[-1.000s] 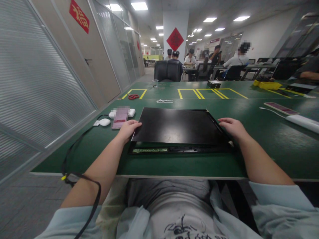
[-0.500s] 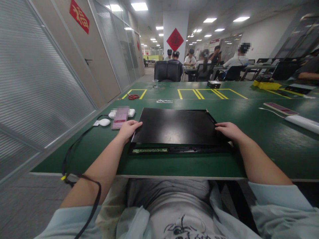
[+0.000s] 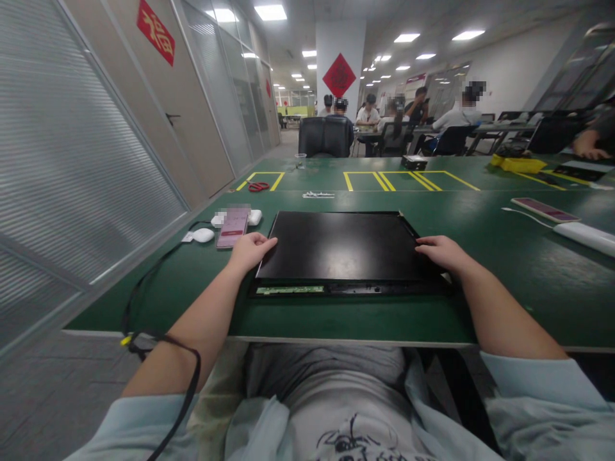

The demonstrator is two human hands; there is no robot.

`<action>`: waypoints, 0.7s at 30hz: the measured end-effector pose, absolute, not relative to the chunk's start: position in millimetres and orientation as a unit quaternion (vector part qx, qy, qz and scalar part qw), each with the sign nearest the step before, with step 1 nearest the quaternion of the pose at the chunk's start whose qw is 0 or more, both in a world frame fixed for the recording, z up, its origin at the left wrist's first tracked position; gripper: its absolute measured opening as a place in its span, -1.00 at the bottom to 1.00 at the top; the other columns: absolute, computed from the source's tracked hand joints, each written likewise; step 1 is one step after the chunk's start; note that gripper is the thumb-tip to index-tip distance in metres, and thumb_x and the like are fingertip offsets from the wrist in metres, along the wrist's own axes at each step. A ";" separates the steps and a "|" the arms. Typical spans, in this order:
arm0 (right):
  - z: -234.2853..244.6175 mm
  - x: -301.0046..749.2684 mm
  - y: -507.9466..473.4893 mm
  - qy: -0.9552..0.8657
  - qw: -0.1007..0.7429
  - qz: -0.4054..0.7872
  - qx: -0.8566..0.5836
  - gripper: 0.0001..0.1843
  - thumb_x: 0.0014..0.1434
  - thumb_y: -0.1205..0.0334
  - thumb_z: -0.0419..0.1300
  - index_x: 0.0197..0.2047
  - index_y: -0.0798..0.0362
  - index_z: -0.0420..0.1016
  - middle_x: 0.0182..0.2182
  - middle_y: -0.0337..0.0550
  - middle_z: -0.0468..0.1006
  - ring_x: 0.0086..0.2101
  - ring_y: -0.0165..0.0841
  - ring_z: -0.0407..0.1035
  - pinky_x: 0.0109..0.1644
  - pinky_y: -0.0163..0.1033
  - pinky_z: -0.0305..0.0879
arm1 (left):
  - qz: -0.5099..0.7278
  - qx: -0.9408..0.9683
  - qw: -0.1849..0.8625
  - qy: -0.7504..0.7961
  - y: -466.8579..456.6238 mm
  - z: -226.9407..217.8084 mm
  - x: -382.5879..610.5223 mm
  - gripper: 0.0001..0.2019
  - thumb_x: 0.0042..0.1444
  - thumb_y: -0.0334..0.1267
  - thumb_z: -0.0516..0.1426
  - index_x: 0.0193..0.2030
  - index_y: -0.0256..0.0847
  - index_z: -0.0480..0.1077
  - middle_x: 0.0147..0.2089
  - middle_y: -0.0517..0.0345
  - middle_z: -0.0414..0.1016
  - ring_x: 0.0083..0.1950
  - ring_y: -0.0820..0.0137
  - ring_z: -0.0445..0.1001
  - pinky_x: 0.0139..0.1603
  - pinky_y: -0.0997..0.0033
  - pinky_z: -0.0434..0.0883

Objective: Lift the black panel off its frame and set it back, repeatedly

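Observation:
A flat, glossy black display panel (image 3: 336,246) lies over a dark tray-like frame (image 3: 394,289) on the green table. Along the frame's near side, a strip of green circuit board (image 3: 289,291) shows beyond the panel's front edge. My left hand (image 3: 250,251) is closed on the panel's left edge, thumb on top and the other fingers partly hidden below. At the right side my right hand (image 3: 442,251) pinches the edge. Whether its fingers hold the panel alone or the frame too, I cannot tell.
Left of the panel lie a phone (image 3: 233,227) and a white rounded gadget (image 3: 204,235). Red scissors (image 3: 258,187), small white pieces (image 3: 318,194) and a clear cup (image 3: 300,160) are farther back. Another phone (image 3: 545,209) and a white bar (image 3: 586,238) lie right. A black cord (image 3: 144,275) trails over my left arm.
The panel's near edge has come down slightly, closing the gap above the frame. Both hands keep their hold at the sides. The view has shifted a little.

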State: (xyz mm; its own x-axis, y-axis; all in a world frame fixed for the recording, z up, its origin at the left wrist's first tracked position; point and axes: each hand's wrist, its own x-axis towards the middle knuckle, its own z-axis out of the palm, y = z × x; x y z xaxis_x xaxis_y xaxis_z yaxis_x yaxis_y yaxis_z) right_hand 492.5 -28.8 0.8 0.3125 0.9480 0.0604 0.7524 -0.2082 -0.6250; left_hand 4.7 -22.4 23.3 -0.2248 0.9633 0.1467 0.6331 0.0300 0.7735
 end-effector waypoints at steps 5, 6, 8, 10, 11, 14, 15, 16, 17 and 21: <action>1.6 489.6 -30.4 -0.548 0.318 0.189 -0.750 -0.84 -0.04 0.22 0.38 -0.31 0.00 0.70 -0.21 -0.02 0.71 -0.07 -0.04 0.57 0.08 -0.02 0.46 | 0.369 0.604 0.190 0.680 -22.6 23.2 4.7 -0.71 -0.15 -0.01 0.35 -0.63 -0.11 0.42 -0.66 0.20 0.34 -0.48 0.29 0.34 -0.45 0.37 0.15; 2.1 488.7 -30.9 -0.544 0.324 0.193 -0.749 -0.85 -0.04 0.22 0.38 -0.32 0.00 0.70 -0.20 -0.01 0.71 -0.07 -0.04 0.57 0.07 -0.02 0.46 | 0.371 0.609 0.190 0.675 -22.7 23.2 4.7 -0.71 -0.16 -0.01 0.35 -0.64 -0.10 0.41 -0.67 0.20 0.32 -0.48 0.29 0.33 -0.45 0.37 0.14; 2.9 487.4 -31.8 -0.536 0.333 0.200 -0.749 -0.86 -0.06 0.23 0.38 -0.35 0.00 0.69 -0.19 0.00 0.70 -0.06 -0.04 0.57 0.08 -0.02 0.45 | 0.369 0.616 0.187 0.670 -23.0 23.8 4.8 -0.71 -0.18 -0.02 0.34 -0.67 -0.09 0.40 -0.67 0.19 0.31 -0.48 0.28 0.32 -0.45 0.36 0.12; 3.6 486.8 -32.4 -0.529 0.340 0.209 -0.749 -0.87 -0.07 0.23 0.39 -0.36 -0.02 0.68 -0.20 -0.01 0.70 -0.05 -0.03 0.57 0.09 -0.01 0.44 | 0.366 0.617 0.188 0.671 -23.3 24.7 5.3 -0.70 -0.19 -0.04 0.35 -0.69 -0.08 0.39 -0.67 0.18 0.31 -0.47 0.27 0.31 -0.44 0.36 0.10; 3.7 486.7 -32.5 -0.527 0.343 0.212 -0.748 -0.87 -0.08 0.23 0.39 -0.36 -0.02 0.68 -0.20 -0.02 0.71 -0.05 -0.02 0.56 0.10 0.00 0.44 | 0.366 0.614 0.192 0.673 -23.4 25.2 5.6 -0.70 -0.20 -0.05 0.35 -0.70 -0.08 0.38 -0.67 0.18 0.31 -0.47 0.27 0.31 -0.43 0.36 0.10; 3.9 486.6 -32.9 -0.521 0.351 0.217 -0.748 -0.86 -0.09 0.23 0.39 -0.36 -0.02 0.69 -0.19 -0.03 0.71 -0.05 -0.01 0.56 0.12 0.03 0.43 | 0.370 0.604 0.206 0.675 -23.5 26.7 6.4 -0.71 -0.23 -0.09 0.38 -0.70 -0.09 0.38 -0.66 0.18 0.32 -0.48 0.28 0.30 -0.43 0.36 0.09; 3.9 486.4 -33.0 -0.518 0.352 0.218 -0.748 -0.85 -0.09 0.23 0.39 -0.36 -0.01 0.69 -0.18 -0.02 0.71 -0.05 -0.02 0.56 0.13 0.03 0.43 | 0.369 0.603 0.206 0.676 -23.6 27.1 6.6 -0.71 -0.23 -0.10 0.39 -0.69 -0.09 0.39 -0.66 0.18 0.33 -0.48 0.28 0.30 -0.43 0.36 0.09; 4.0 486.3 -33.0 -0.516 0.352 0.219 -0.749 -0.85 -0.09 0.23 0.39 -0.36 -0.01 0.69 -0.17 -0.02 0.71 -0.05 -0.02 0.56 0.14 0.02 0.42 | 0.365 0.604 0.204 0.679 -23.7 27.4 6.8 -0.71 -0.22 -0.11 0.39 -0.69 -0.10 0.39 -0.65 0.17 0.33 -0.48 0.28 0.31 -0.42 0.36 0.09; 4.0 486.1 -33.1 -0.515 0.352 0.221 -0.750 -0.86 -0.09 0.23 0.39 -0.36 -0.01 0.69 -0.17 -0.02 0.71 -0.04 -0.03 0.56 0.15 0.02 0.41 | 0.361 0.605 0.200 0.681 -23.8 27.7 7.0 -0.71 -0.21 -0.11 0.39 -0.69 -0.10 0.40 -0.64 0.16 0.34 -0.48 0.27 0.31 -0.42 0.35 0.10; 3.7 485.9 -32.8 -0.513 0.351 0.224 -0.751 -0.85 -0.09 0.24 0.39 -0.36 -0.01 0.68 -0.18 -0.02 0.71 -0.04 -0.02 0.55 0.16 0.04 0.40 | 0.348 0.602 0.196 0.692 -24.3 29.1 7.3 -0.70 -0.16 -0.09 0.39 -0.67 -0.10 0.41 -0.65 0.16 0.38 -0.49 0.26 0.34 -0.42 0.35 0.14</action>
